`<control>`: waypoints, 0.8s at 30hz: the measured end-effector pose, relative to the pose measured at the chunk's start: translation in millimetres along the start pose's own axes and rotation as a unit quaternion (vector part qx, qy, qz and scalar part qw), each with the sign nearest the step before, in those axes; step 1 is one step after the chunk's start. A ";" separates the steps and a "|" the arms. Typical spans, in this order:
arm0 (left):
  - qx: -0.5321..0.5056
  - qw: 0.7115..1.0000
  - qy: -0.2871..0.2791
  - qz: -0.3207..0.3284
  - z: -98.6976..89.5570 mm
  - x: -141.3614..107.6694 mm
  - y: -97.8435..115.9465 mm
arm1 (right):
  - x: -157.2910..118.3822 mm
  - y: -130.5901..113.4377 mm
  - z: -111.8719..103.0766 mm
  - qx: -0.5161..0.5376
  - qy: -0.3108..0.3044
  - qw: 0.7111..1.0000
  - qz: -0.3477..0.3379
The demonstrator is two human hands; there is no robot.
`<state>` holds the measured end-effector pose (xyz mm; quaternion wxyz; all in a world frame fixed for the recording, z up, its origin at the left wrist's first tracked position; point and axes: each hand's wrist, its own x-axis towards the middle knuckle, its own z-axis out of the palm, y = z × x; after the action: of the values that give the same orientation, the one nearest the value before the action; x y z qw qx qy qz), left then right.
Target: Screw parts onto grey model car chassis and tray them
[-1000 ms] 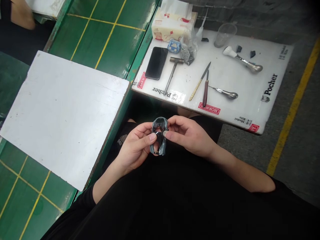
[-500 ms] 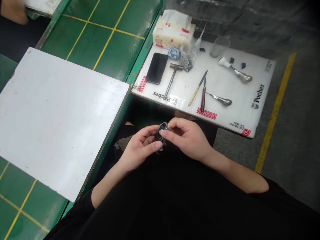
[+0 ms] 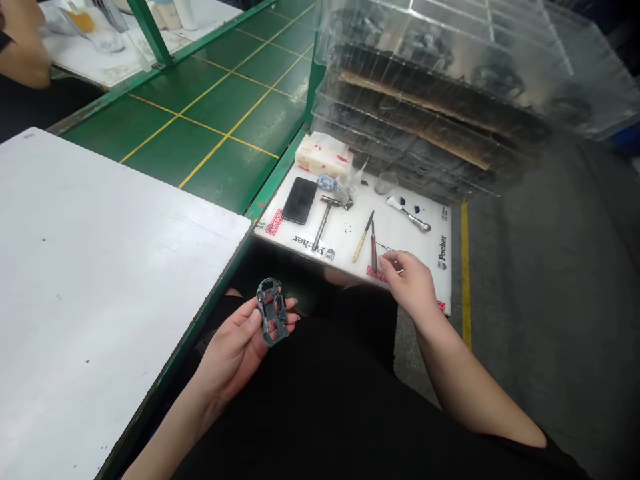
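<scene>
**Holding a dark grey shell (image 3: 271, 313) in the left hand (image 3: 239, 348), with the right hand (image 3: 414, 283) at the tool board (image 3: 350, 217)**

Gripped firmly on the left, off the near edge of the tool board and below its left end. Thumb laid along the shell's left side, fingers spread beneath and past the right side. Long axis tilted slightly, with 1 end toward the tool board and the openings facing up.

Poised on the right over the near edge of the tool board, right of its middle. Thumb and fingers drawn close, leaving only a narrow gap, at a thin metal pick (image 3: 384, 247). Visible just as a bit of shaft pointing leftward out of the fingers, roughly along that near edge. Impossible to tell whether pinched, touched or merely covered.

Just beside those fingertips, to the left: a red-brown tool (image 3: 374, 252), set front to back across the tool board. Next along, nearly parallel, a yellow-handled file (image 3: 363, 237). Both much nearer to the right hand than to the left. At the tool board's left end, a black phone (image 3: 299, 200).
</scene>
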<state>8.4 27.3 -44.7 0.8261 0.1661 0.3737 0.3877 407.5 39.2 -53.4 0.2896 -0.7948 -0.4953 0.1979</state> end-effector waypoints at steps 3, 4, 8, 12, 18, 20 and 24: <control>-0.010 1.000 0.001 0.007 -0.5 4.1 0.0 | 10.6 15.2 1.2 -0.050 0.017 0.998 0.026; -0.012 1.000 0.002 0.010 0.3 5.6 -0.2 | 12.7 17.2 5.8 -0.059 0.017 0.998 0.033; -0.003 1.000 0.001 0.028 5.8 9.8 2.0 | 23.6 16.5 31.2 -0.073 0.023 0.996 0.052; -0.006 0.998 -0.035 0.047 12.4 7.5 9.2 | 36.3 13.6 36.7 -0.047 0.044 0.996 0.069; -0.044 0.992 -0.093 0.074 18.3 -4.2 16.9 | 23.9 -9.7 14.5 0.101 0.079 0.991 0.050; -0.048 0.991 -0.099 0.082 18.9 -6.6 16.7 | 5.5 -26.9 7.9 0.243 0.062 0.968 0.000; -0.056 0.987 -0.123 0.090 19.6 -9.2 14.2 | -41.2 -67.6 -7.1 0.326 -0.069 0.940 -0.074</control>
<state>11.8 29.7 -19.1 0.8354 0.1987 0.2306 0.4577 348.6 23.3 -2.6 0.5113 -0.6025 -0.4798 0.3811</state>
